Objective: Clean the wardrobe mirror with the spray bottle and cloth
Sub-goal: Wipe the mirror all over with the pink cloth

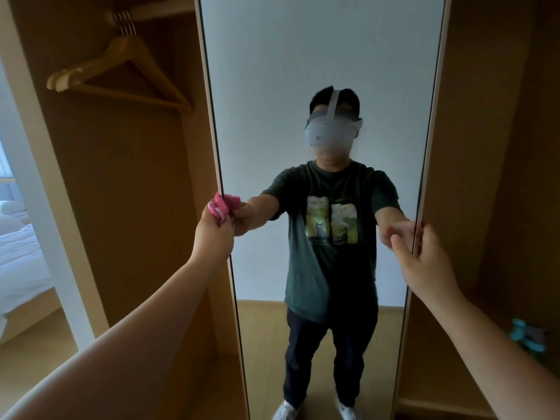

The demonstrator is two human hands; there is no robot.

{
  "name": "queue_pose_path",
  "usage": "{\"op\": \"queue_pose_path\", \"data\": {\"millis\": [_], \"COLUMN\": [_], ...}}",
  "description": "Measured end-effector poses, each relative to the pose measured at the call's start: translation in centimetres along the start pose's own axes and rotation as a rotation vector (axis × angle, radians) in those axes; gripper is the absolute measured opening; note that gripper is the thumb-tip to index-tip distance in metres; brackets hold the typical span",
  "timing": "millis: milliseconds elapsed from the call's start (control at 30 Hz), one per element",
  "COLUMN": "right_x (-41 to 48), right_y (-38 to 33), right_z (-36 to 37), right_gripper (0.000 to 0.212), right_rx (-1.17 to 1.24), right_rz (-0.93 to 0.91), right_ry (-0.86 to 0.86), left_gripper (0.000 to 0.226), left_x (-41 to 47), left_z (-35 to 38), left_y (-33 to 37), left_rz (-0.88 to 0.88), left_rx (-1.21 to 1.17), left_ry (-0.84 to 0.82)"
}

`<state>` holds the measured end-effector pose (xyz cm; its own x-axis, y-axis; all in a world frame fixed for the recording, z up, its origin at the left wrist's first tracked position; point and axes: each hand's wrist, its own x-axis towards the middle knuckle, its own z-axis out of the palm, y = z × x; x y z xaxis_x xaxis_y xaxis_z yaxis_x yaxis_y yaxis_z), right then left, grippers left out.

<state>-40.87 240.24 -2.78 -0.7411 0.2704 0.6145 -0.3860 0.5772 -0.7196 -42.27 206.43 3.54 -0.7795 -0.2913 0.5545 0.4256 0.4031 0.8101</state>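
A tall wardrobe mirror (pixel 272 71) fills the middle of the head view and reflects a standing person. My left hand (pixel 213 234) is shut on a crumpled pink cloth (pixel 222 206), pressed against the mirror's left edge at about mid height. My right hand (pixel 424 262) grips the mirror's right edge with the fingers curled around it. A teal and grey object (pixel 528 334), blurred, stands low in the right compartment; I cannot tell whether it is the spray bottle.
The open left wardrobe compartment holds wooden hangers (pixel 118 74) on a rail. A white bed (pixel 18 253) shows at the far left past the wardrobe side panel (pixel 45 207). Wooden floor lies below.
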Motion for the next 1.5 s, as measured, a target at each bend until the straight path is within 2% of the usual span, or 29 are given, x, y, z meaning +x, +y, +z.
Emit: {"op": "queue_pose_path", "data": {"millis": [400,600,1000,1133,1267,1433,1500], "right_x": [-1.4,-3.2,-5.4,-6.5,-7.0,-7.6,-7.9], "right_y": [2.0,2.3,3.6,3.8,5.0,5.7,6.2], "right_z": [0.4,0.9,1.4,1.8,2.1,2.1,2.2], "right_gripper": [0.033,0.009,0.023,0.031,0.030,0.039,0.041], "right_rx": [0.039,0.082,0.083,0.075,0.069,0.084,0.061], "right_rz": [0.040,-0.011,0.049,0.058,0.114,0.065,0.104], "right_ry": [-0.064,-0.085,-0.141,-0.137,-0.149,-0.184,-0.198], "left_gripper": [0.031,0.035,0.031,0.031,0.035,0.034,0.038], "left_x": [-1.7,-3.1,-5.2,-5.5,-6.4,-7.0,-7.5], "left_z": [0.8,1.1,1.7,2.1,2.1,2.0,2.0], "left_y": [-3.2,-5.1,-7.0,-8.0,-9.1,-10.7,-11.5], "left_rz": [-0.049,-0.050,-0.163,-0.258,-0.321,-0.331,-0.299], "left_rx": [-0.005,0.035,-0.022,0.010,0.070,0.088,0.106], "left_ry": [-0.003,-0.024,-0.058,-0.050,-0.085,-0.101,-0.116]}}
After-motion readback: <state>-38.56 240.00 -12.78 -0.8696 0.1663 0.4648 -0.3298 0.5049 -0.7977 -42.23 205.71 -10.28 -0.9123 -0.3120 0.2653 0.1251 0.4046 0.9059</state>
